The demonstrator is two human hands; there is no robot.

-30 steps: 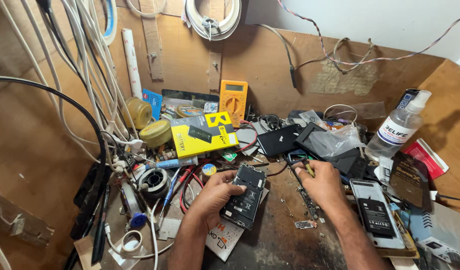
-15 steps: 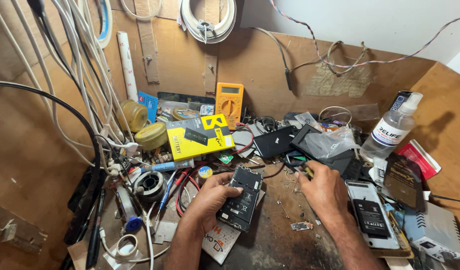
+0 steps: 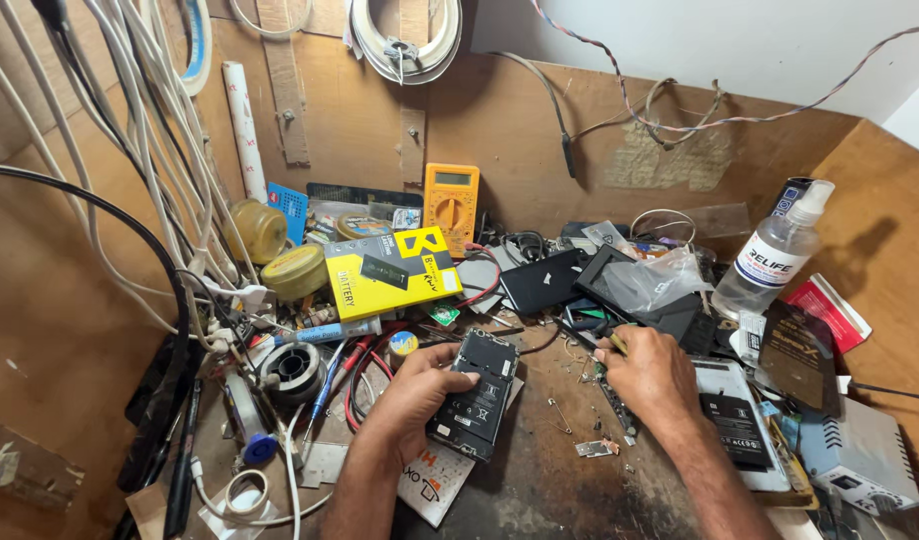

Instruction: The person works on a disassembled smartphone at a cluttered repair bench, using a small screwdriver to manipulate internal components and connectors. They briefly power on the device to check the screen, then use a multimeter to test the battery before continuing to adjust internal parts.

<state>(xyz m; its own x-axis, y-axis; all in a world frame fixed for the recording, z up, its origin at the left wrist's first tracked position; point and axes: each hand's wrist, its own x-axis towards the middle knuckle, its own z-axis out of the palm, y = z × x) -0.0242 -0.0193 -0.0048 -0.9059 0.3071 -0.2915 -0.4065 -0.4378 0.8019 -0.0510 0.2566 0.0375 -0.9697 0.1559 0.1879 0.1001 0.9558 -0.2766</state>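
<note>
Steadying opened phone (image 3: 477,391) in left hand (image 3: 417,392) (back cover already off); right hand (image 3: 652,372), beside phone, pinching thin tool (image 3: 617,343); reassembly remaining.

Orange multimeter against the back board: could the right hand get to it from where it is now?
Probably yes. The right hand sits on the bench, seemingly pinching a small yellowish tool, and the orange multimeter stands exposed. Only low clutter and a red lead lie between, so reaching over looks feasible.
</note>
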